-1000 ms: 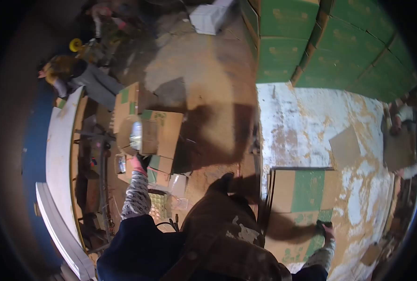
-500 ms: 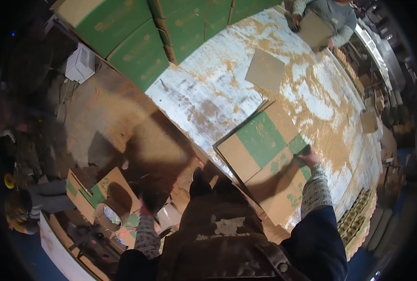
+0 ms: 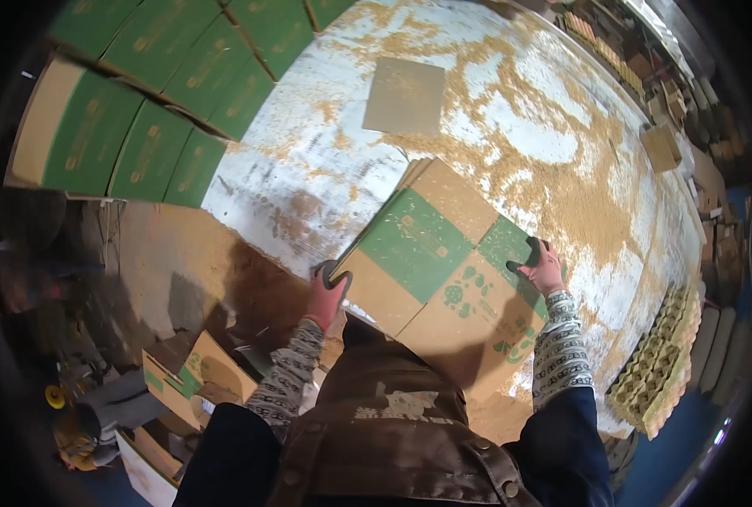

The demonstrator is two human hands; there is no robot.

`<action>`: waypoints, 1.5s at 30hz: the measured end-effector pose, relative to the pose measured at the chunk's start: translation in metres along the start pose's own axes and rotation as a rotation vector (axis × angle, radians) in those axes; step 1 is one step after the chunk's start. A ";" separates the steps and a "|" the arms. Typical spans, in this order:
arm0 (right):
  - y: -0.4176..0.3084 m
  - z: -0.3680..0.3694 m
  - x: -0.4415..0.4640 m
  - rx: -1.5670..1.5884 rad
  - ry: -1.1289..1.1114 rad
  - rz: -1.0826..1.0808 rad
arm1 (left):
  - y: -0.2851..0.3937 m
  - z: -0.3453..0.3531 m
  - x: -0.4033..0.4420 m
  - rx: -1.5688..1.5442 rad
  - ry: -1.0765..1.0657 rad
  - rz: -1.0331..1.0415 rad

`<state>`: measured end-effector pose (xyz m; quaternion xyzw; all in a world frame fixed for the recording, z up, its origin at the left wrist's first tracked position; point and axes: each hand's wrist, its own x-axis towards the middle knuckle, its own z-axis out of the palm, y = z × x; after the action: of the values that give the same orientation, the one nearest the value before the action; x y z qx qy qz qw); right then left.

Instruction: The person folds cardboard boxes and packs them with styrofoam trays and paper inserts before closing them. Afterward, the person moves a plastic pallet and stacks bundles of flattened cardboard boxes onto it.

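Since the earlier frame, our left hand (image 3: 328, 296) has come up from near the open box (image 3: 215, 367) to the left edge of the cardboard stack (image 3: 431, 262); our right hand (image 3: 542, 267) remains at its right edge.

Around us: white table (image 3: 274, 211), dusty with sawdust (image 3: 587, 220); loose board (image 3: 404, 95) just beyond the stack; egg trays (image 3: 659, 359) beside our right arm; small box (image 3: 661, 148) at the far right; green boxes (image 3: 160, 106) piled upper left; another person (image 3: 114, 414), lower left, bent over.

Writing: faint emblems on the green boxes, green print on the stack, pale worn print on our apron (image 3: 401, 448); we can't read any of it.

Stack: flat, brown with green panels, flecked with sawdust, layered at the left edge, lying angled on the table's near side.

Fingers: left ones bent at the edge, we can't tell if clamped; right thumb and forefinger apart over a green panel.
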<state>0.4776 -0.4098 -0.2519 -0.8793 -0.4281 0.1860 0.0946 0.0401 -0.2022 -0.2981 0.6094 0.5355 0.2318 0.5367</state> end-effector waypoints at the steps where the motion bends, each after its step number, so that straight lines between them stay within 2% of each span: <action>1: 0.005 0.002 -0.003 0.005 0.010 0.005 | 0.000 -0.004 0.002 0.070 -0.032 0.099; 3: -0.004 0.002 -0.003 0.019 0.052 0.007 | -0.012 -0.013 0.021 0.058 -0.166 -0.015; 6: -0.002 0.002 0.002 0.010 0.157 -0.092 | 0.030 -0.008 0.070 0.318 -0.009 0.067; 7: 0.000 0.004 0.007 0.003 0.213 -0.128 | 0.041 0.002 0.095 0.204 -0.002 0.069; 10: 0.000 0.003 0.016 0.066 0.068 -0.047 | 0.078 0.049 0.184 -0.027 -0.036 0.125; 13: 0.002 0.004 0.017 0.086 0.059 -0.013 | 0.141 0.101 0.244 0.301 0.123 0.238; 14: 0.001 0.004 0.018 0.098 0.068 -0.011 | 0.137 0.114 0.275 0.439 0.169 0.216; 17: 0.005 0.006 0.020 0.099 0.102 -0.033 | 0.195 0.142 0.282 0.901 0.201 -0.131; 18: 0.003 0.003 0.021 0.120 0.067 -0.001 | 0.196 0.143 0.287 0.940 0.229 -0.141; 21: 0.005 0.006 0.024 0.097 0.055 0.003 | 0.167 0.122 0.315 0.668 0.068 -0.126; 22: -0.002 -0.001 0.023 0.086 0.043 0.006 | 0.149 0.119 0.322 0.589 0.147 -0.116; 23: -0.003 -0.002 0.024 0.107 0.037 -0.007 | 0.132 0.112 0.329 0.415 0.077 -0.029; 25: -0.001 -0.002 0.024 0.149 0.022 -0.021 | 0.117 0.094 0.324 0.071 -0.065 0.151; 26: 0.001 0.000 0.026 0.115 0.013 0.014 | 0.108 0.089 0.320 -0.087 0.003 0.305; 29: 0.007 -0.007 0.034 0.145 -0.040 -0.113 | 0.124 0.048 0.276 -0.187 0.260 0.428; 30: 0.003 -0.009 0.035 0.122 -0.061 -0.084 | 0.121 0.034 0.261 0.016 0.403 0.389; 33: -0.003 -0.016 0.038 0.065 -0.141 -0.097 | 0.170 -0.008 0.164 0.449 0.358 0.354; 34: 0.003 -0.015 0.037 0.003 -0.156 -0.063 | 0.173 -0.023 0.148 0.443 0.297 0.430; 36: 0.032 0.000 0.039 -0.113 -0.186 0.007 | 0.162 -0.035 0.126 0.264 0.344 0.395; 37: 0.050 -0.001 0.046 0.058 -0.348 -0.006 | 0.151 -0.045 0.113 0.182 0.382 0.369; 39: 0.045 -0.023 0.041 0.272 -0.360 0.002 | 0.119 -0.064 0.085 0.139 0.410 0.371; 40: 0.006 -0.047 0.030 0.394 -0.400 0.052 | 0.113 -0.080 0.059 0.156 0.441 0.278; 41: 0.013 -0.051 0.031 0.419 -0.393 -0.014 | 0.107 -0.096 0.032 0.159 0.465 0.180; 43: -0.010 -0.089 0.016 0.415 -0.541 0.181 | 0.054 -0.117 -0.011 0.024 0.715 0.109; 45: 0.012 -0.104 0.007 0.389 -0.532 0.017 | -0.001 -0.148 -0.059 -0.363 0.886 -0.040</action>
<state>0.5324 -0.4126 -0.1628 -0.7689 -0.3868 0.4882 0.1441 -0.1060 -0.1959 -0.2351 0.3380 0.6752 0.5487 0.3587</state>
